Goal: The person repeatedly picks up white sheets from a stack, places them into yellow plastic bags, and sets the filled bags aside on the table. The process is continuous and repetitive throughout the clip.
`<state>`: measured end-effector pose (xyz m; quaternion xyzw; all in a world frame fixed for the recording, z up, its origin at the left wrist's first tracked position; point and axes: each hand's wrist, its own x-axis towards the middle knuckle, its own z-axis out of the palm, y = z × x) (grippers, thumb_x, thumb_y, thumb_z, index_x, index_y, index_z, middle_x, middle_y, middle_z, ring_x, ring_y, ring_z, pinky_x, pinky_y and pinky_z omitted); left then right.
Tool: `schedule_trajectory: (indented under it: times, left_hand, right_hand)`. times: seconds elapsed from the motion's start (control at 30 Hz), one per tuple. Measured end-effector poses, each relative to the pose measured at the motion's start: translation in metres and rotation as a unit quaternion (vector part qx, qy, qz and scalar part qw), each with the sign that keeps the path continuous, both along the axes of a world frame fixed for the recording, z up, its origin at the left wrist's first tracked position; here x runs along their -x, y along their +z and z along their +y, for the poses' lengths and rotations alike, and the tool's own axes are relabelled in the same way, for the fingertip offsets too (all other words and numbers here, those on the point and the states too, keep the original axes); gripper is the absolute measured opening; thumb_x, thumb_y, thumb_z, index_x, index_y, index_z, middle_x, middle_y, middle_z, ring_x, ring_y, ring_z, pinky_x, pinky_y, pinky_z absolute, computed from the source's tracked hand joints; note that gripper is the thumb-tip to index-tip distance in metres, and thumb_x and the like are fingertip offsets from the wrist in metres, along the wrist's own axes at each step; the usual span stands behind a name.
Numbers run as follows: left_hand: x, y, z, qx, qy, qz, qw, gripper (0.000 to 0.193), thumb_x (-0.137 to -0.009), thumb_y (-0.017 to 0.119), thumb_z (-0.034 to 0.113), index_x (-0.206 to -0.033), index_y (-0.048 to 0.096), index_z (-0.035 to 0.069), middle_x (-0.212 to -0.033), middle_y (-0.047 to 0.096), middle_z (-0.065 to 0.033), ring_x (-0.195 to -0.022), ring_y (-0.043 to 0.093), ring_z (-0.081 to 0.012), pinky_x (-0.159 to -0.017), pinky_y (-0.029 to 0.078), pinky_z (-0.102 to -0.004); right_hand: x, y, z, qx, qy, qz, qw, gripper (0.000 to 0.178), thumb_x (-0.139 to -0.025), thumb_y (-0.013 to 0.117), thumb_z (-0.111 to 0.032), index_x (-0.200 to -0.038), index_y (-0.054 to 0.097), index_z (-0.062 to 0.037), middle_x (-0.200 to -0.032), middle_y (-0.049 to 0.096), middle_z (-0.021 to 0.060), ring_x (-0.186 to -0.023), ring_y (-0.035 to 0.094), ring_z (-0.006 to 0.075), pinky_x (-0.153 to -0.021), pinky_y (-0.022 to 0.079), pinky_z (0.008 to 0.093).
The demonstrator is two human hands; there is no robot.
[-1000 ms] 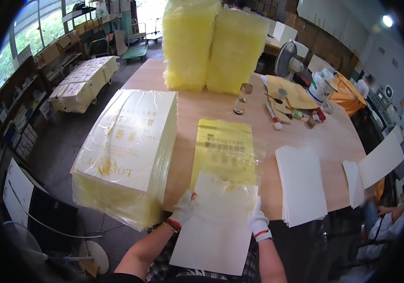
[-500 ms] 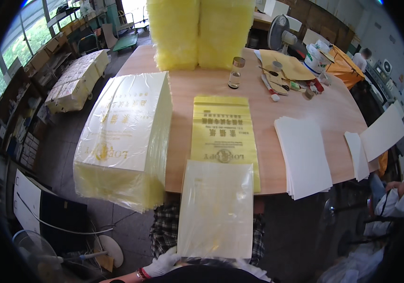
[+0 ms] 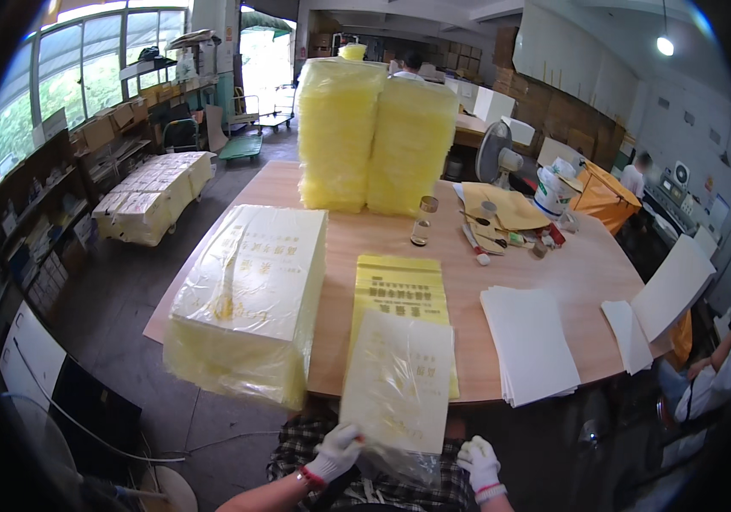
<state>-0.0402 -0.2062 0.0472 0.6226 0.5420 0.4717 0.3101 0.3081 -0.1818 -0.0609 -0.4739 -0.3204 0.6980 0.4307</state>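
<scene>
Left grip point(image 3: 334, 453) pinches film point(image 3: 408, 468) at near-left corner of sleeved white sheet point(image 3: 399, 367); right grip point(image 3: 480, 466), now off it, just beside, fingers point(image 3: 478, 445) loosely parted. Gold print point(image 3: 393, 421) now shows over sheet: likely sleeved. Beyond grips, yellow printed packet point(image 3: 399, 282) on tabletop point(image 3: 570, 264); farther, tall yellow stacks point(image 3: 340, 128).

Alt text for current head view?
White-gloved left hand holds the loose end of a clear plastic sleeve around white paper; white-gloved right hand is nearby, apart. On the pale wooden table: plastic-wrapped paper stack left, loose white sheets right.
</scene>
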Motion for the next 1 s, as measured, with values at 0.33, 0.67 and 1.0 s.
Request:
schedule_trajectory:
  times: [0.33, 0.67, 1.0]
  left_hand:
    - [0.089, 0.138, 0.011, -0.372, 0.225, -0.021, 0.900, 0.008, -0.071, 0.056, 0.002, -0.069, 0.050, 0.006, -0.070, 0.053, -0.0078, -0.061, 0.052, -0.0198, -0.054, 0.041, -0.0294]
    - [0.269, 0.051, 0.020, -0.211, 0.372, -0.398, 0.812, 0.016, -0.083, 0.039, 0.005, -0.081, 0.054, 0.009, -0.073, 0.051, 0.0013, -0.062, 0.046, -0.0076, -0.057, 0.041, -0.0231]
    - [0.028, -0.066, 0.057, 0.000, -0.072, 0.075, 0.995, 0.017, -0.070, 0.061, 0.010, -0.086, 0.057, 0.003, -0.087, 0.059, -0.0117, -0.079, 0.057, -0.0286, -0.071, 0.047, -0.0354]
  right_hand:
    - [0.244, 0.167, 0.083, -0.102, 0.068, 0.216, 0.969, 0.033, -0.087, 0.051, -0.012, -0.118, 0.046, -0.0013, -0.103, 0.055, 0.0112, -0.094, 0.056, 0.0238, -0.079, 0.050, 0.0375]
    - [0.355, 0.144, 0.072, -0.268, 0.243, -0.055, 0.930, 0.032, -0.091, 0.050, -0.025, -0.113, 0.047, -0.0023, -0.072, 0.058, 0.0067, -0.061, 0.058, 0.0143, -0.053, 0.050, 0.0283]
    - [0.152, 0.030, 0.006, 0.147, 0.163, -0.070, 0.973, 0.038, -0.091, 0.049, -0.029, -0.119, 0.045, -0.0043, -0.088, 0.057, 0.0091, -0.069, 0.060, 0.0170, -0.063, 0.054, 0.0308]
